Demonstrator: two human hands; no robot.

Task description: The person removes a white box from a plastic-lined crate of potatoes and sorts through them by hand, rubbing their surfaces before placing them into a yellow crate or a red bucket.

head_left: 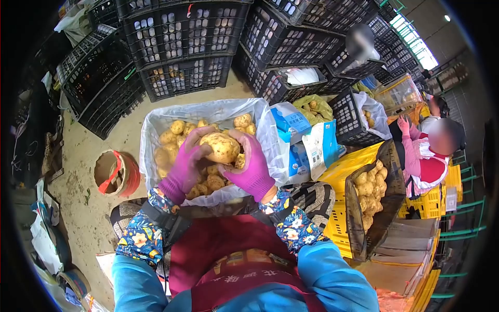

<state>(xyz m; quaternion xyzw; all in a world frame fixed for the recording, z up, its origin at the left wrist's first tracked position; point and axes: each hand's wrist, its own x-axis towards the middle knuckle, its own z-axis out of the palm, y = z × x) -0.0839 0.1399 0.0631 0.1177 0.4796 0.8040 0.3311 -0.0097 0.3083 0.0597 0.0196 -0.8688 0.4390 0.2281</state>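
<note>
Both my hands wear purple knit gloves and are over a crate lined with clear plastic [152, 130]. Between them is a large yellow potato [221, 147] with brown patches. My left hand [188, 164] curls around its left side. From the right, my right hand [251, 165] closes on it, fingers at the upper edge and thumb low. More loose potatoes [167, 137] lie beneath in the crate, some hidden by my hands.
A red bucket [130, 174] stands left of the crate. Blue-and-white bags [318, 144] and a yellow crate [338, 195] with potatoes [370, 190] are on the right. Stacked black crates [182, 39] rise ahead. Another person [429, 153] sits at far right.
</note>
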